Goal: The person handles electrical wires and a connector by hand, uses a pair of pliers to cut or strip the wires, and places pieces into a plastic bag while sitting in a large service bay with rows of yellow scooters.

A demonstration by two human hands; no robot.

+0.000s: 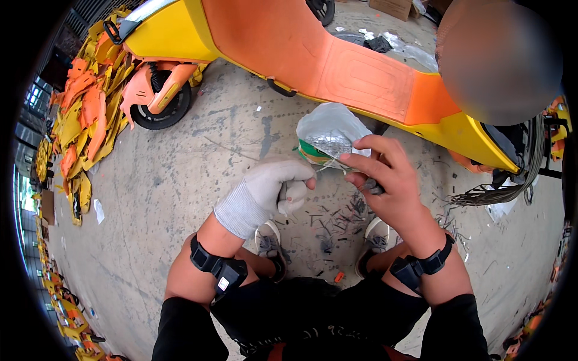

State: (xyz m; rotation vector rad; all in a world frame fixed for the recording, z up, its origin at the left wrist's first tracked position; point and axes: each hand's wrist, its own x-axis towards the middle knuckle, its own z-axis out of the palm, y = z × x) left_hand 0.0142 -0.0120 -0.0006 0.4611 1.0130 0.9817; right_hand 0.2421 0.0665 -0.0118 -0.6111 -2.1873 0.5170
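Thin strands [331, 165] are clamped in bent fingers of the right hand [391, 177], near the white bag [333, 120]; the gloved left hand [266, 188] curls, its grip I cannot tell.

The gloved left grip [274, 189] and bare right grip [394, 180] hover near an open bag [328, 123], thin strands [327, 165] between them.

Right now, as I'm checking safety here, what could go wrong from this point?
The right hand is bare as it pinches thin strands, and a fingertip pokes out of the left hand's grey glove, so any sharp ends might prick skin. A dropped strand could miss the open white bag. Dark clippings lie scattered near the shoes, so a foot might slip.
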